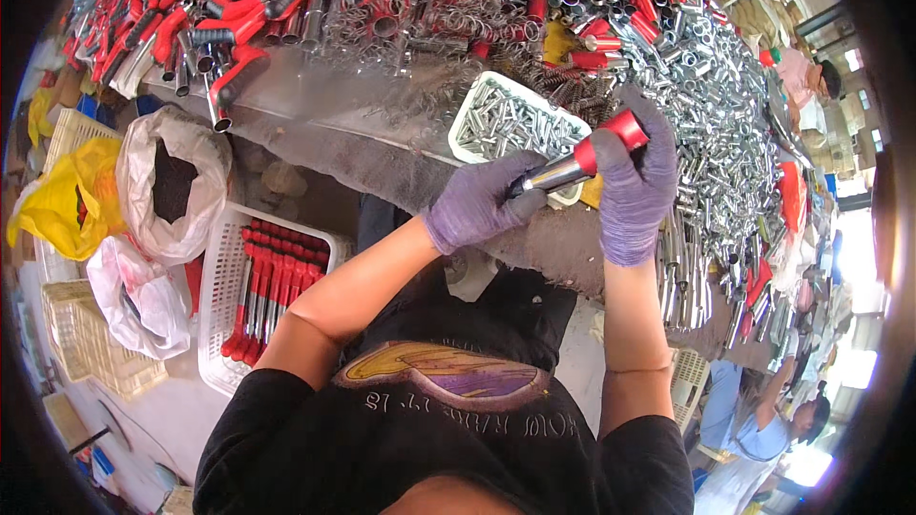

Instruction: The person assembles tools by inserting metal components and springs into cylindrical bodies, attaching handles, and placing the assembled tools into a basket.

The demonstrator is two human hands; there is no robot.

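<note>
In front of my chest I hold a chrome tube [555,175] with a red collar [625,129] at its far right end. My left hand [485,200], in a purple knit glove, is closed round the lower end of the tube. Gloved the same way, my right hand [637,191] has its thumb and fingers round the red collar. The tube tilts up to the right. Just behind it stands a white plastic tray [460,124] full of small metal pins [510,117], its right part hidden by the tube and my hands.
Red-and-black handles [253,14], wire springs [420,14] and loose metal fittings [701,105] heap the bench [324,105]. At lower left stand a white basket [218,324] of red-ended tools [277,277], sacks [172,186] and a yellow bag [72,200]. A person in blue [754,415] works at right.
</note>
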